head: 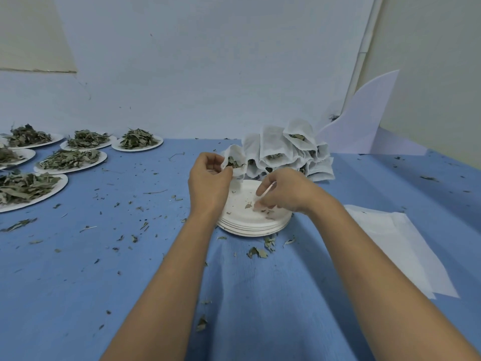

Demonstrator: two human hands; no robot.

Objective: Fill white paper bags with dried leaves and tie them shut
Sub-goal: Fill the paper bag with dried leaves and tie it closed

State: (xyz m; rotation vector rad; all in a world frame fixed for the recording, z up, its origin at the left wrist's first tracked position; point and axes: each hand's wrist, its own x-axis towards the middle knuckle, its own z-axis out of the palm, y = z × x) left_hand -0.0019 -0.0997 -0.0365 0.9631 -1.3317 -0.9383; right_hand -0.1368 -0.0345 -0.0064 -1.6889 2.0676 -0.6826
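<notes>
Head view: the main risk is spillage. The white paper bag (235, 162) is held open and tilted above the desk (130, 256), so crumbly leaves could drop out. The thin paper could also tear under a tight pinch. The left hand (208, 178) is raised, fingers curled on the bag's rim, just in front of a heap of filled bags (289, 149). The right hand (285, 194) reaches down, fingertips pinching leaf scraps (248, 205) on the top of the stacked plates (250, 230).

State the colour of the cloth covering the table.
The cloth is blue; the head view shows it best.
</notes>
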